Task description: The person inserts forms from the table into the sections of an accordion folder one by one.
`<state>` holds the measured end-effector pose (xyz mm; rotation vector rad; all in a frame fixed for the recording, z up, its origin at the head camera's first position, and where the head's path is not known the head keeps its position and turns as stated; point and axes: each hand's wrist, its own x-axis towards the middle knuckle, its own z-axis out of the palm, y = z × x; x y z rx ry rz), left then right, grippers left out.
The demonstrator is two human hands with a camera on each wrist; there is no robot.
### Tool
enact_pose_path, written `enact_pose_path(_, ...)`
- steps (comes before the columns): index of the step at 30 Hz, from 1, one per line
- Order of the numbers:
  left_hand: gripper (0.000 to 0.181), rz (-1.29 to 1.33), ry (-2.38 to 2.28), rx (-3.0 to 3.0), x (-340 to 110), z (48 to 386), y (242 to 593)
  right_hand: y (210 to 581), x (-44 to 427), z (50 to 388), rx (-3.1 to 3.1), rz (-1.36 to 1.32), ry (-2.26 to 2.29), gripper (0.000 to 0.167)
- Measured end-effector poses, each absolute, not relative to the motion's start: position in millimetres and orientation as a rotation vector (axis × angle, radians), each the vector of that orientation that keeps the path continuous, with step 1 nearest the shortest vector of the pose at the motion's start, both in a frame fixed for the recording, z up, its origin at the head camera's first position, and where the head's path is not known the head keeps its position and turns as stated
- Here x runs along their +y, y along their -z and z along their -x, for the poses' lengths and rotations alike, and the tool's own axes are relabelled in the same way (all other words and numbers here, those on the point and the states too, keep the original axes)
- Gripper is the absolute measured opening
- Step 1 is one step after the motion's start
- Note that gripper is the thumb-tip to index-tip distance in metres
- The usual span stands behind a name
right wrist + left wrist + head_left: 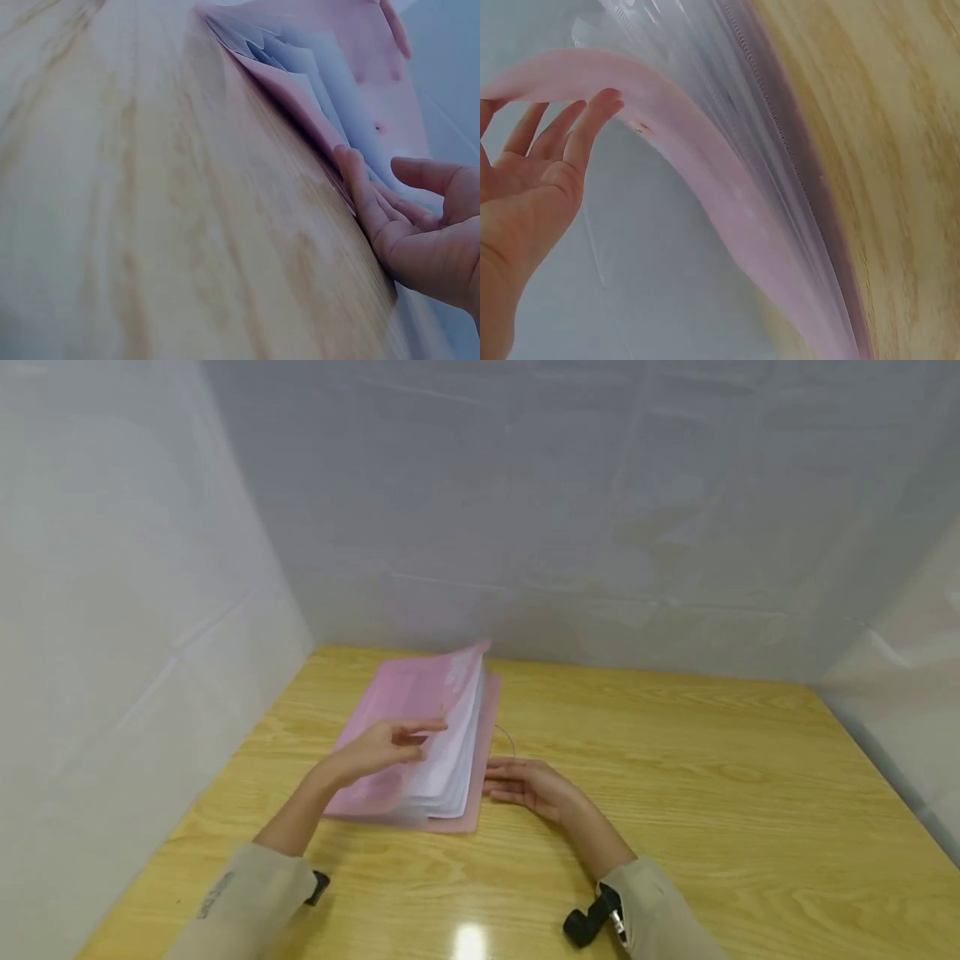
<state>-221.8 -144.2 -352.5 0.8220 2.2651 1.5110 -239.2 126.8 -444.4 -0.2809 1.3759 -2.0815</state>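
A pink folder (408,689) with white or clear inner sleeves (450,768) lies on the table, its front cover raised along the right side and bowed in the left wrist view. My left hand (378,750) is at this cover (682,142), its fingers extended and spread. Over by the folder's right edge, my right hand (536,783) lies low with fairly straight fingers. In the right wrist view, those fingertips (351,161) touch the edge of the lower cover, and the thumb stands apart from them.
From the folder's right side a thin cord (510,737) loops out over the wooden table (675,777). Pale sheeting (562,527) hangs behind the table and at both sides. Black devices (588,922) sit at the cuffs of both sleeves.
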Motion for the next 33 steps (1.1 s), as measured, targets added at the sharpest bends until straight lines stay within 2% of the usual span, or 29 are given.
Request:
enact_pose_path(13,0.046,-0.815,-1.089,2.541,-116,215,371,444,124,239,1.358,0.288,2.068,0.038)
enact_pose_path(19,0.044,-0.731,-0.968,2.646,-108,211,378,445,122,239,1.344,0.298,2.062,0.038)
enact_pose_path(33,0.039,-0.731,-0.797,2.717,-98,205,383,441,125,237,1.342,0.303,2.051,0.039)
